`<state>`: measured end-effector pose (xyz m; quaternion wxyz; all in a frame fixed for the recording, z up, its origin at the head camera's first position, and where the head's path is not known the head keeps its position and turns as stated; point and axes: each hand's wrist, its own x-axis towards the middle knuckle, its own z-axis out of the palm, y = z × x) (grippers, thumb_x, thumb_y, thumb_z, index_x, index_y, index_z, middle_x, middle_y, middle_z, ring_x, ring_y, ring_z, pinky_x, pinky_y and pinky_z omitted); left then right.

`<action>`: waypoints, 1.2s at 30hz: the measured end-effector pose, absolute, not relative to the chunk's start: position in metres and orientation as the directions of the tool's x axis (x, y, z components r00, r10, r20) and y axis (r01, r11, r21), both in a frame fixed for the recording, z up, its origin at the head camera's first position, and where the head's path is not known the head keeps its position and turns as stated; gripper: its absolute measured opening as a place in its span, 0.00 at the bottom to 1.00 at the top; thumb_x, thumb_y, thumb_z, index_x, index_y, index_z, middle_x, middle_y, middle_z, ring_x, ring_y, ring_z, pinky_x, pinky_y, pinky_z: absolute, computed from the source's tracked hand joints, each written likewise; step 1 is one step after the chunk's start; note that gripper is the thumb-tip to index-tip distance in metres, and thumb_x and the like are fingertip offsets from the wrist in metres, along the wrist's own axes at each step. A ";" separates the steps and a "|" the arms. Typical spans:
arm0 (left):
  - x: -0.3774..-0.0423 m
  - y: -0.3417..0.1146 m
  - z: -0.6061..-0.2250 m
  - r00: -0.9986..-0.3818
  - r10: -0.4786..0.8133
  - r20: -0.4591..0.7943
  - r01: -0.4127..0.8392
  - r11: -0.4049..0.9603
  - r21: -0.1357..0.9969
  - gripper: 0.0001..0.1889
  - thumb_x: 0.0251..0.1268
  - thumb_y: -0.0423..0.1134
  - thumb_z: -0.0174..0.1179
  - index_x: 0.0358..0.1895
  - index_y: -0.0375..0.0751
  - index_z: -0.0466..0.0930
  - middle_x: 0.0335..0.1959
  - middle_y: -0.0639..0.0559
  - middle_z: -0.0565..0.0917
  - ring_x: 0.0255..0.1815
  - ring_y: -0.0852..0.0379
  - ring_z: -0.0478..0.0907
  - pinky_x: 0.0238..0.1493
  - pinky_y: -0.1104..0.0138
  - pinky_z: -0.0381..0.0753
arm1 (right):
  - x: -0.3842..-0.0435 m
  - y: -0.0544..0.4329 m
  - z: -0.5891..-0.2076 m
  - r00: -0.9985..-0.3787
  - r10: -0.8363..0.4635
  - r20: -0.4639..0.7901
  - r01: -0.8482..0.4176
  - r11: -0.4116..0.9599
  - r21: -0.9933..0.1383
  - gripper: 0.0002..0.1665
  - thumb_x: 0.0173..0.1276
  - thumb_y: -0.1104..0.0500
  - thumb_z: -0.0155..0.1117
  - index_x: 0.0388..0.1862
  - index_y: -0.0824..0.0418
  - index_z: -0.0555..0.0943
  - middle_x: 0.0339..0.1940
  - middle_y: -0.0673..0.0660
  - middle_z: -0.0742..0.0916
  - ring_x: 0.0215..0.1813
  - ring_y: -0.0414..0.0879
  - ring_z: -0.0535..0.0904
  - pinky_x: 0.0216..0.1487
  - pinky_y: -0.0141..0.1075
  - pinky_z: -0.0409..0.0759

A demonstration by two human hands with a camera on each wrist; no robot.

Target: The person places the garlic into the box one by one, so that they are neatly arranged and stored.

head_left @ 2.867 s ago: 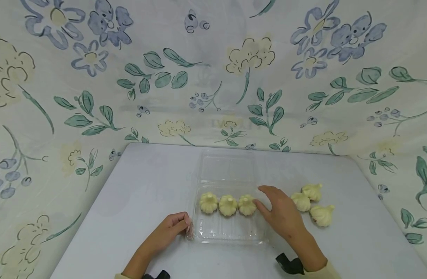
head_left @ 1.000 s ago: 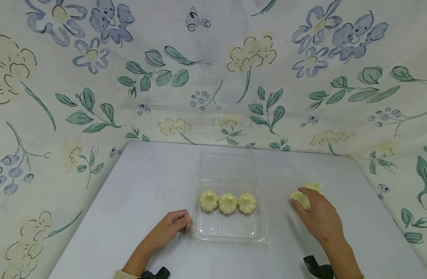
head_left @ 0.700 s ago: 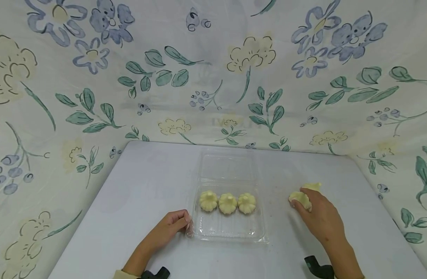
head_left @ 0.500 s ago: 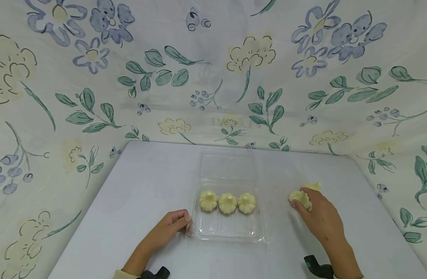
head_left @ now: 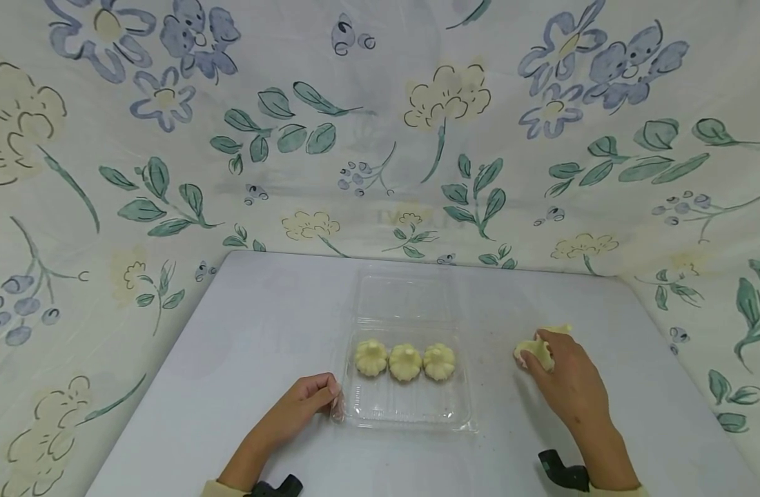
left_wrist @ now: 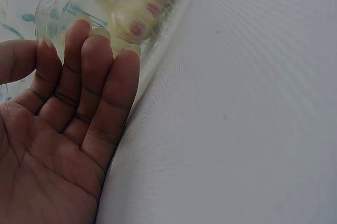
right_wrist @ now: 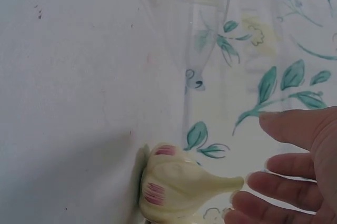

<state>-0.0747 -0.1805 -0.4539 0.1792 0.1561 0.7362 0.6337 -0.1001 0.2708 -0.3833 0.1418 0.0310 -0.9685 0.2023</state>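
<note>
My left hand (head_left: 308,406) pinches the near-left edge of an open clear plastic clamshell box (head_left: 411,413) between thumb and fingers. Inside the box three pale garlic bulbs (head_left: 405,362) stand in a row; their pink-marked sides (left_wrist: 138,28) show in the left wrist view. Off to the right, my right hand (head_left: 572,383) is over loose garlic, thumb and fingers spread around a bulb (head_left: 530,351). The right wrist view has the thumb apart from the fingers, with the fingertips close to the stem of a garlic bulb (right_wrist: 176,182). A second bulb (head_left: 562,330) shows just behind that hand.
The box's lid (head_left: 407,295) lies folded back toward the far edge of the white table (head_left: 280,304). A flower-printed cloth (head_left: 380,159) rises behind the table and along both sides. Small dark specks (right_wrist: 39,12) dot the tabletop.
My right hand has gone from the box to the loose garlic on the right, and the nearest bulb there has turned so its stem shows. My left hand keeps its place.
</note>
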 end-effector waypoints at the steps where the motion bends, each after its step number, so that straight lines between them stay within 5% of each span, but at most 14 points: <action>1: -0.075 -0.180 -0.454 -0.887 0.458 -0.063 0.005 0.147 0.989 0.17 0.85 0.42 0.50 0.35 0.34 0.74 0.33 0.51 0.80 0.37 0.58 0.79 0.43 0.63 0.80 | -0.101 0.271 -0.384 -0.955 -0.006 0.297 -0.125 0.915 -0.383 0.30 0.71 0.56 0.73 0.65 0.72 0.77 0.58 0.74 0.82 0.52 0.66 0.80 0.45 0.59 0.81; 8: -0.073 -0.179 -0.451 -0.889 0.452 -0.067 -0.001 0.144 0.990 0.17 0.85 0.42 0.51 0.35 0.32 0.73 0.33 0.51 0.80 0.37 0.58 0.79 0.42 0.64 0.80 | -0.104 0.273 -0.384 -0.947 -0.018 0.321 -0.144 0.917 -0.372 0.29 0.71 0.57 0.73 0.64 0.71 0.78 0.61 0.73 0.80 0.51 0.66 0.81 0.45 0.60 0.81; 18: -0.075 -0.180 -0.453 -0.886 0.460 -0.052 0.009 0.130 0.992 0.16 0.85 0.41 0.51 0.35 0.33 0.74 0.33 0.52 0.79 0.36 0.59 0.79 0.42 0.64 0.80 | -0.108 0.271 -0.386 -0.984 -0.010 0.180 -0.079 0.922 -0.378 0.32 0.74 0.54 0.69 0.68 0.74 0.74 0.62 0.75 0.81 0.61 0.72 0.77 0.55 0.64 0.77; 36: -0.075 -0.179 -0.452 -0.887 0.458 -0.056 0.010 0.140 0.990 0.17 0.85 0.40 0.50 0.35 0.30 0.73 0.33 0.50 0.78 0.36 0.59 0.78 0.42 0.65 0.79 | -0.109 0.272 -0.388 -0.988 0.001 0.154 -0.060 0.918 -0.392 0.28 0.76 0.58 0.67 0.67 0.74 0.73 0.55 0.74 0.85 0.50 0.69 0.83 0.41 0.58 0.82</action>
